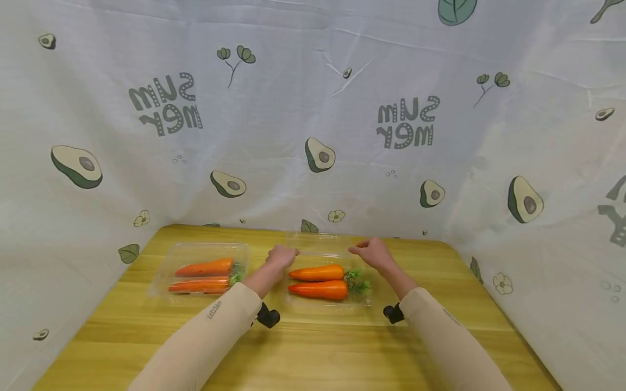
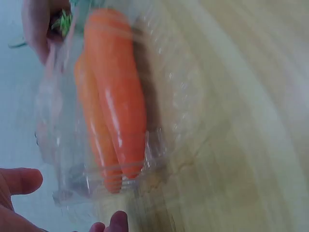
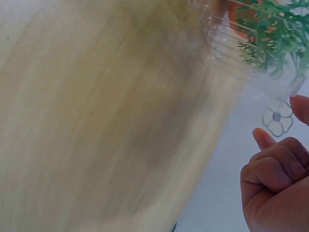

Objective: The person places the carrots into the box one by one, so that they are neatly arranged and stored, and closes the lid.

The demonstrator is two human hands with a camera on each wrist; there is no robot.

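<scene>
A clear plastic clamshell box (image 1: 325, 304) lies in front of me with its lid (image 1: 320, 244) raised at the back. Inside it are two orange carrots (image 1: 320, 290) side by side, their leafy green tops (image 1: 358, 283) to the right. My left hand (image 1: 281, 257) is at the box's back left corner; in the left wrist view its thumb (image 2: 23, 181) and fingers are spread apart beside the plastic edge. At the back right, my right hand (image 1: 374, 254) has its thumb (image 3: 301, 110) close to the box corner. Its index finger is apart from the thumb and the other fingers curl.
On the left of the wooden table (image 1: 332, 347) stands another clear box (image 1: 210, 250) containing orange carrots (image 1: 205, 267) with green tops. A white printed curtain (image 1: 274, 119) hangs behind and along the sides. Dark wrist cameras (image 1: 268, 316) sit beneath both sleeves.
</scene>
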